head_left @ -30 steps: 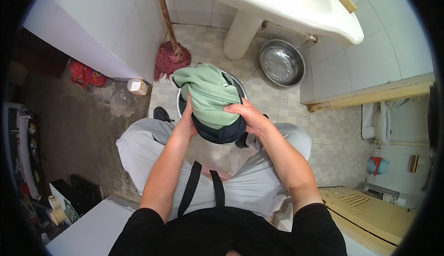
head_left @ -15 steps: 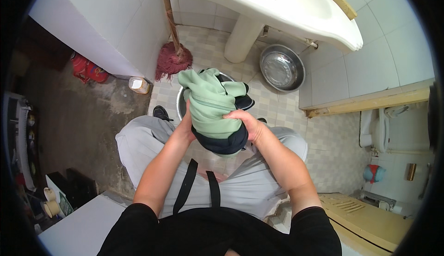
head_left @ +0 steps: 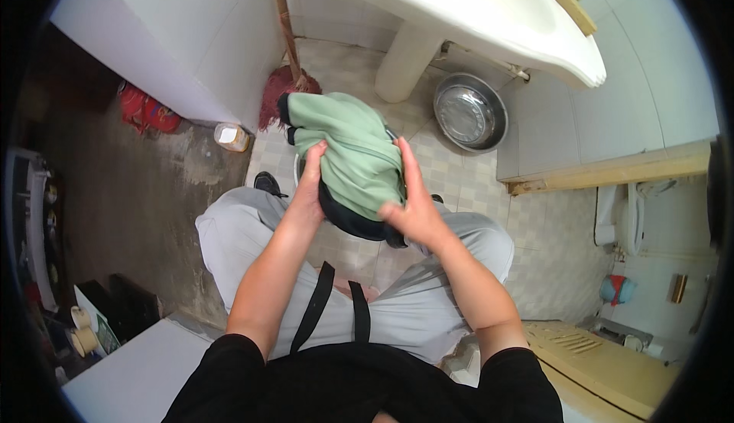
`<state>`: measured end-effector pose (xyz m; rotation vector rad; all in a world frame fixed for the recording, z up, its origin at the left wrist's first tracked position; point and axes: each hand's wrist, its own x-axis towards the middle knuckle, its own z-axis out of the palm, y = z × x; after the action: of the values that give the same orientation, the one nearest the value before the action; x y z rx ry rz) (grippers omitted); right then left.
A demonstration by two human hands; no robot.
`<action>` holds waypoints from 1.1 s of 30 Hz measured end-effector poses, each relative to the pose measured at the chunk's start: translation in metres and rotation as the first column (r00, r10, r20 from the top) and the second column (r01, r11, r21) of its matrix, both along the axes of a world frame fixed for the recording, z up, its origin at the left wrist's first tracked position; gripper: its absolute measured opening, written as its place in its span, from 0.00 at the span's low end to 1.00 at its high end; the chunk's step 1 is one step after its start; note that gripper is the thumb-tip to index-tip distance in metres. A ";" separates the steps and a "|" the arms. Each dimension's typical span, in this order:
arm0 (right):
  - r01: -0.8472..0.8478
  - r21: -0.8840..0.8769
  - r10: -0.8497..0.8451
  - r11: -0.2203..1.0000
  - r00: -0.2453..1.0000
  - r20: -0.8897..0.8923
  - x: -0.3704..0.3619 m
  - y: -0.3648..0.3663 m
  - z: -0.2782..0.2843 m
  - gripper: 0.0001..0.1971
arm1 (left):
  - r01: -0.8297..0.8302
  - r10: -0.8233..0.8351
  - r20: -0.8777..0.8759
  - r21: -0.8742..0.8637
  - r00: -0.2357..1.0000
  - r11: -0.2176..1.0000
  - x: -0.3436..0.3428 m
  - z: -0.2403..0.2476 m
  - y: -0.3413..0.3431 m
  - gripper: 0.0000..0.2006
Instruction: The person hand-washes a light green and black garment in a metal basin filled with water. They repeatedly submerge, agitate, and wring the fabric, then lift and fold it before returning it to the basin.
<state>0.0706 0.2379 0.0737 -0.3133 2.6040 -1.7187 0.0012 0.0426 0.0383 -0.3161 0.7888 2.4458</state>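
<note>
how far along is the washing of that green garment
Mid-way, by the look of it. Done: the green garment is lifted above the white basin. In hand: left hand and right hand press it from both sides. Left: it is not yet set down anywhere; the steel bowl sits empty.

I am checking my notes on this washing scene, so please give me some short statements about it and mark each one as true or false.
1. Both hands grip the green and dark cloth bundle. True: the left hand and the right hand press it from either side.
2. The metal bowl lies inside the white sink. False: it sits on the tiled floor beside the sink pedestal.
3. A red mop leans by the white wall, left of the pedestal. True.
4. The person stands upright at the sink. False: the knees in grey trousers are bent wide under the arms.
5. The bundle rests flat on the floor. False: it is held above a basin rim.
</note>
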 end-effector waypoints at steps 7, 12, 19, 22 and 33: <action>0.090 -0.042 -0.077 0.995 0.967 0.242 0.001 -0.038 -0.011 0.64 | -0.022 0.025 0.069 -0.039 0.997 0.999 -0.001 -0.013 -0.004 0.33; 0.276 -0.560 0.241 0.781 0.695 0.678 -0.011 -0.038 -0.027 0.31 | -0.037 0.039 0.159 -0.016 0.987 0.999 -0.004 -0.011 -0.007 0.32; 0.426 -0.741 0.548 0.520 0.499 0.671 -0.009 -0.039 -0.035 0.28 | -0.047 0.057 0.130 -0.084 0.990 0.995 -0.005 -0.012 -0.004 0.32; 0.337 -0.722 0.488 0.604 0.560 0.670 -0.012 -0.035 -0.030 0.31 | -0.057 0.059 0.052 -0.041 0.997 0.998 -0.010 -0.010 -0.004 0.32; 0.025 -0.538 0.286 0.843 0.826 0.486 -0.032 -0.017 0.022 0.36 | 0.060 -0.060 0.016 -0.014 0.998 0.998 -0.009 -0.014 0.001 0.43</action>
<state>0.0384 0.2214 0.0952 0.0150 1.6430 -2.0548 -0.0077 0.0432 0.0245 -0.3121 0.7985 2.3800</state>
